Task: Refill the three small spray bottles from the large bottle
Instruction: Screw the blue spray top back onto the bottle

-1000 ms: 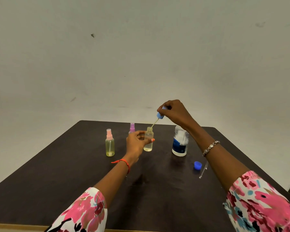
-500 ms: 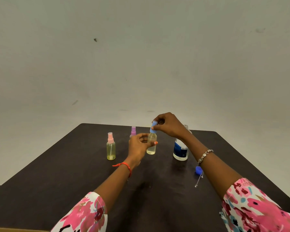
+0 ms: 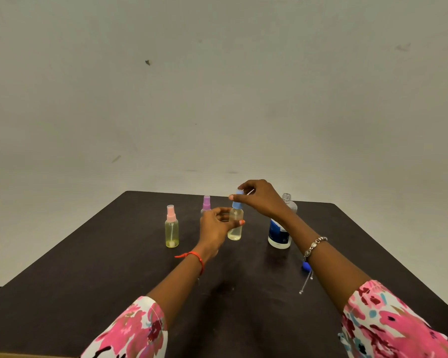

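One blue cap (image 3: 306, 266), seemingly, behind right forearm (image 3: 334, 272).

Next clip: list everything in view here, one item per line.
pink-topped spray bottle: 1, yellowish liquid, table left
purple-topped spray bottle: 1, far centre, mostly hidden
blue-topped spray bottle: 1, yellowish liquid, centre, held
large bottle: 1, clear, blue label, uncapped, right of centre
blue cap: 1, table, beside right forearm
table: 1, dark brown
wall: 1, off-white, behind
sleeves: 2, pink floral, bottom corners
left hand: 1, red thread on wrist, grips blue-topped spray bottle
right hand: 1, silver bracelet, pinches its blue top
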### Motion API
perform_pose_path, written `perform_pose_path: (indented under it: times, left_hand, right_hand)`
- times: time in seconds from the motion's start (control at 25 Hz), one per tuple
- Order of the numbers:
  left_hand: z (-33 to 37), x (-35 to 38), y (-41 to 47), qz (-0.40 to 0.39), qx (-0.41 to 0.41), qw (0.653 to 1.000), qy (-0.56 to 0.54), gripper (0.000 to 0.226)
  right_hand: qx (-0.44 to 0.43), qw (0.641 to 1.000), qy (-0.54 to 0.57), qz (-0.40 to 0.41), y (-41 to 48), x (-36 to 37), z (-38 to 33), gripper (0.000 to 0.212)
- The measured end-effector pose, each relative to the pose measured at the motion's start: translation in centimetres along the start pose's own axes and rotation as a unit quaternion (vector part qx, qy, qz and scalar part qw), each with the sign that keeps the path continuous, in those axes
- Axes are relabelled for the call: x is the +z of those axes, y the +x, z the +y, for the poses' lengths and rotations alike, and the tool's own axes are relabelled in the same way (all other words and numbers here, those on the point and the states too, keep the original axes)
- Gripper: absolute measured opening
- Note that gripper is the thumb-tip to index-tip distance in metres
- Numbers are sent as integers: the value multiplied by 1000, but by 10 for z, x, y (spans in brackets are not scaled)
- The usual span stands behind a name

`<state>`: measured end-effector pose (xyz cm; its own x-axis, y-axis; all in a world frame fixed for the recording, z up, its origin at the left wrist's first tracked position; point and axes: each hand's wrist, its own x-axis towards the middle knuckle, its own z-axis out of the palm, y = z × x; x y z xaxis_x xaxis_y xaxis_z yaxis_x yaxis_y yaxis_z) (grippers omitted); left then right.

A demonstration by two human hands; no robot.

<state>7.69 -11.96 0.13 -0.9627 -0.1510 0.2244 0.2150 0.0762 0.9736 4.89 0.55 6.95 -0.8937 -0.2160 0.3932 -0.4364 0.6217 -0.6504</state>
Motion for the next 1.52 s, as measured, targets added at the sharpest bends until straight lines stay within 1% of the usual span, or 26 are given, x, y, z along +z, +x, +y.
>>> perform_pose_path:
  times: [0.12, 0.28, 0.36, 0.48, 0.56, 0.68, 0.76, 0.84, 0.96, 1.04, 1.12, 1.2, 1.32, 1.4, 1.48, 1.52]
  left_hand:
    - [2, -1, 0, -1, -1, 1000, -4, 50]
    - [3, 0, 1, 4, -7, 1000, -2, 50]
    - [3, 0, 1, 4, -6, 1000, -4, 49]
    - [3, -2, 1, -1, -6, 1000, -11, 51]
    - [2, -2, 1, -2, -7, 1000, -11, 50]
    - [2, -2, 1, 2, -2, 1000, 0, 46]
    - [2, -2, 1, 4, -7, 1000, 0, 45]
    - [2, -3, 2, 5, -13, 1000, -4, 46]
    - [2, -3, 1, 3, -5, 1000, 2, 46]
    - [1, -2, -1, 6, -1, 1000, 7, 46]
    - [1, -2, -1, 7, -5, 1000, 0, 47]
    - [2, -2, -2, 6, -10, 1000, -5, 50]
    - [2, -1, -3, 5, -1, 1000, 4, 48]
    - [2, 0, -4, 8, -3, 1000, -1, 47]
    - [3, 1, -4, 8, -9, 1000, -10, 47]
    - [4, 0, -3, 5, -11, 1000, -11, 47]
  right_hand:
    - [7, 999, 50, -17, 0, -5, -1, 39]
    - [19, 1000, 14, -12, 0, -3, -1, 50]
    - [23, 999, 22, -19, -1, -2, 0, 53]
    - [3, 998, 52, -35, -2, -3, -1, 50]
    - [-14, 999, 33, -22, -4, 0, -2, 45]
    - [-10, 1000, 3, -24, -5, 2, -2, 46]
    - [-7, 999, 31, -39, -5, 2, -2, 46]
    - [-11, 998, 66, -21, -7, 2, -1, 45]
    - [-14, 999, 44, 12, -10, 7, -1, 45]
    - [-14, 999, 35, -2, -11, 10, -1, 46]
    - [-12, 997, 73, -17, -12, 7, -1, 45]
    - [-15, 995, 97, -11, -13, 4, 0, 44]
    - [-10, 999, 53, 6, -13, 6, 0, 42]
    - [-8, 999, 34, -15, -13, 6, 0, 45]
    - [-10, 997, 60, -38, -13, 4, -1, 48]
    - [-9, 996, 75, -37, -13, 3, 0, 49]
